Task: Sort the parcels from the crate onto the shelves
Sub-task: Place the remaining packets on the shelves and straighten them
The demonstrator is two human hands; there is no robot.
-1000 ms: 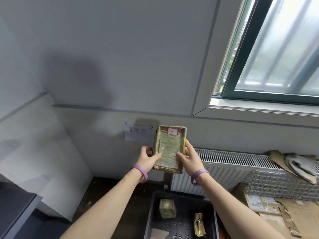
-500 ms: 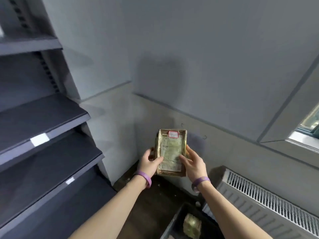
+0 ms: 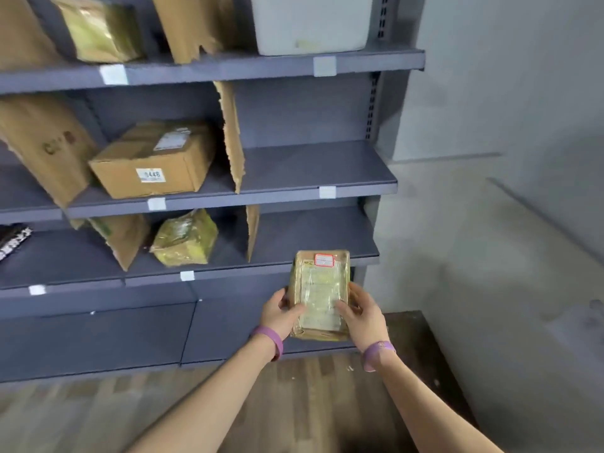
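A flat parcel (image 3: 321,291) wrapped in yellowish tape, with a white label and a small red-edged sticker at its top, is held upright in front of me. My left hand (image 3: 280,310) grips its left edge and my right hand (image 3: 361,310) grips its right edge, thumbs on the label face. Behind it stands a grey shelf unit (image 3: 313,184). The parcel hangs in front of the right end of the lower shelf (image 3: 313,237). The crate is out of view.
Shelf bays are split by torn cardboard dividers (image 3: 232,135). A brown box (image 3: 153,161) lies on the middle shelf, a tape-wrapped parcel (image 3: 184,238) on the lower one, a white container (image 3: 310,22) on the top one. A grey wall (image 3: 496,158) closes the right side.
My view has swung left from the window and radiator to face the shelf unit. Both hands have kept the same hold on the parcel. The crate has dropped out of sight.
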